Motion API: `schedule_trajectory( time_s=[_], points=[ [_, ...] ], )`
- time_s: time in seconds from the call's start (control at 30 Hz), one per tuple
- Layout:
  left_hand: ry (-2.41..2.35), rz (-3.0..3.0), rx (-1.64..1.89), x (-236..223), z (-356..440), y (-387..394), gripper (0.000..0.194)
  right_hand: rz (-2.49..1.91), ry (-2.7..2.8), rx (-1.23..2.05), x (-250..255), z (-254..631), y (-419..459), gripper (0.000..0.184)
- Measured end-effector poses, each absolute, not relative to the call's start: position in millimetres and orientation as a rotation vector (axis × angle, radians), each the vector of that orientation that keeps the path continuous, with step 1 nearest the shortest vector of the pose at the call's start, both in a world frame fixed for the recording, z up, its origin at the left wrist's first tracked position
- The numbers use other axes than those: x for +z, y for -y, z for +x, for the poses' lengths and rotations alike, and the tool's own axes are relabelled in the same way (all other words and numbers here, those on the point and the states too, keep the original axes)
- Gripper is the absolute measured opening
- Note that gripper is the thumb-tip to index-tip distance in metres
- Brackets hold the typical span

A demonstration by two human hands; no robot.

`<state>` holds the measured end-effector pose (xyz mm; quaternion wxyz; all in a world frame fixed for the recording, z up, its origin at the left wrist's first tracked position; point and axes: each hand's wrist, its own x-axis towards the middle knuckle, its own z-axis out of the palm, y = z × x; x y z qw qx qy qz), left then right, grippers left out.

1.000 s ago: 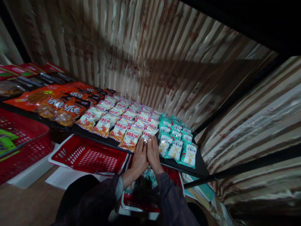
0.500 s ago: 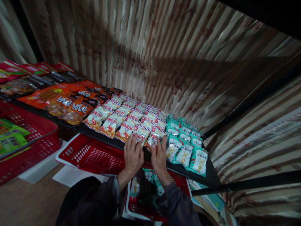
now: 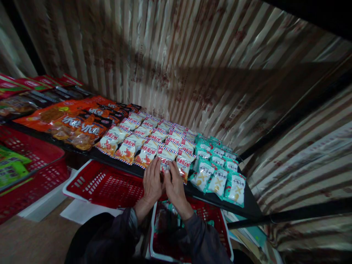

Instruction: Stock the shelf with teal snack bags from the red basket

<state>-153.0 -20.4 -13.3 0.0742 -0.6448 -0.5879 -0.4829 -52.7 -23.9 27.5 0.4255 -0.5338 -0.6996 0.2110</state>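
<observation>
Both hands rest at the front edge of a dark shelf [image 3: 247, 205] covered with rows of snack packets. My left hand [image 3: 152, 180] and my right hand [image 3: 173, 181] press from both sides on a red-and-white packet [image 3: 165, 158] in the front row, fingers straight and held together. More red-and-white packets [image 3: 143, 139] lie to the left and behind. Teal packets [image 3: 218, 172] lie to the right. Below my wrists stands a red basket [image 3: 217, 227] holding a few teal packets.
Large orange bags [image 3: 74, 123] fill the shelf's left part. An empty red basket [image 3: 104, 183] sits under the shelf edge, another red basket [image 3: 30, 176] with green packs at far left. Striped foil lines the back wall [image 3: 192, 66] and right side.
My hands came apart half a second ago, each on a different packet, and have come together again on one packet slightly further left. The view shifted a little.
</observation>
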Motion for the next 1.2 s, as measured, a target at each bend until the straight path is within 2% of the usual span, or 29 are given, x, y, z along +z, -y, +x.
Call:
schedule_trajectory(
  time_s=[0.23, 0.53, 0.8, 0.97, 1.2],
  points=[
    [1.727, -1.939, -1.460, -16.9, -153.2, 13.7, 0.051, -1.300, 1.823, 0.386, 23.9, -49.7, 25.8, 0.056],
    [1.718, -1.854, -1.567, -19.1, -147.0, 14.0, 0.049, -1.285, 2.001, -0.245, 19.9, -27.4, 19.2, 0.046],
    [1.721, -1.805, -1.644, -22.8, -151.4, 15.6, 0.043, -1.451, 2.069, -0.471, 8.7, -43.3, 14.5, 0.048],
    [1.829, -1.570, -1.542, 0.1, -191.2, 0.8, 0.039, -1.468, 2.066, -0.511, -0.9, -42.9, 13.0, 0.055],
    [2.216, -1.274, -1.302, 10.0, -267.0, -24.9, 0.057, -1.431, 2.081, -0.567, -6.7, -40.8, 9.2, 0.053]
  ],
)
